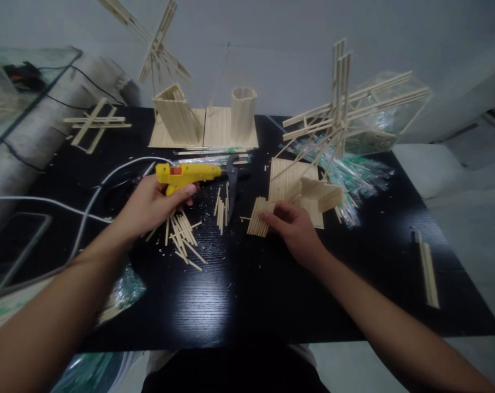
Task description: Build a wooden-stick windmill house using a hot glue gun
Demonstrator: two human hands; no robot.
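My left hand (157,204) is closed around the grip of a yellow hot glue gun (194,173), whose nozzle points right. My right hand (294,226) pinches the edge of a small panel of wooden sticks (258,218) laid side by side, low over the black table. Just behind that hand is a stick-built base with an open box (316,196) on it. Dark pliers or cutters (232,185) stand by the nozzle. Short cut sticks (221,212) lie between the hands, and a looser pile of sticks (184,237) is below my left hand.
Two stick-built towers (177,117) on square bases stand at the back. Windmill-like stick frames (339,109) rise at back right and back left. Plastic wrappers (357,174) lie at right. A white cable (87,210) crosses the left side. More sticks (428,273) lie near the right edge.
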